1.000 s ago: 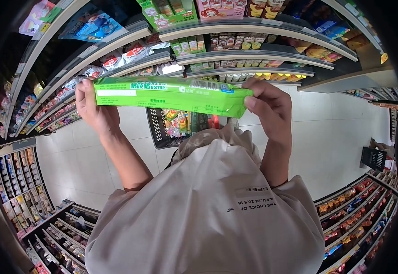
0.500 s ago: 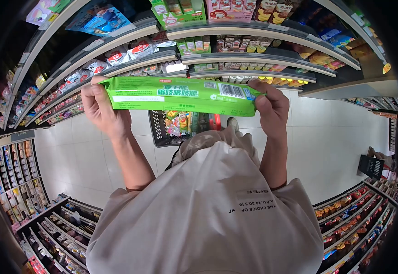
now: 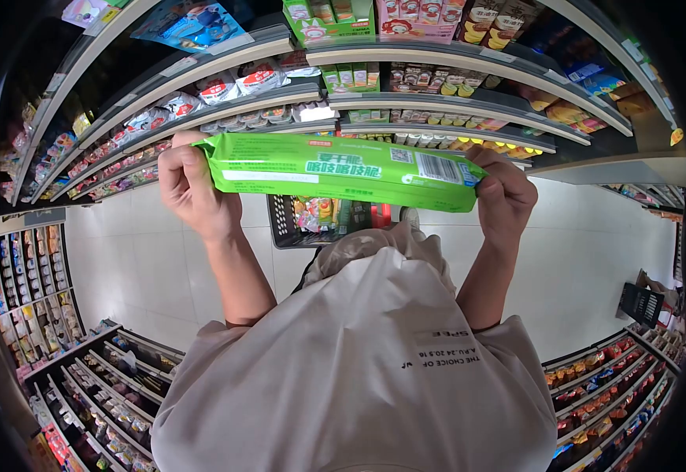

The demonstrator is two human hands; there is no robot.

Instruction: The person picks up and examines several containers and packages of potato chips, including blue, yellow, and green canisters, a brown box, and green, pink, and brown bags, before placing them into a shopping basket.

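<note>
A: What do the leftmost fingers show?
B: The left hand (image 3: 201, 197), thumb closed against fingers, pinches one end of a green packet (image 3: 343, 173).
A: And rightward of these?
B: The packet, spanning both grips; a black basket (image 3: 282, 226), below finger level; the right hand (image 3: 508, 198), similarly pinching the opposite end.

Both bare forearms (image 3: 240, 275) are raised, left hand (image 3: 201, 198) and right hand (image 3: 506, 198) well apart, each closed in a pinch.

Bright aisle floor (image 3: 138, 267), dim recesses in the far shelves (image 3: 406, 53)
Wide-angle distortion bows the shelf lines, the outer rim fades to black, and fine print on the green packet (image 3: 343, 173) looks soft
</note>
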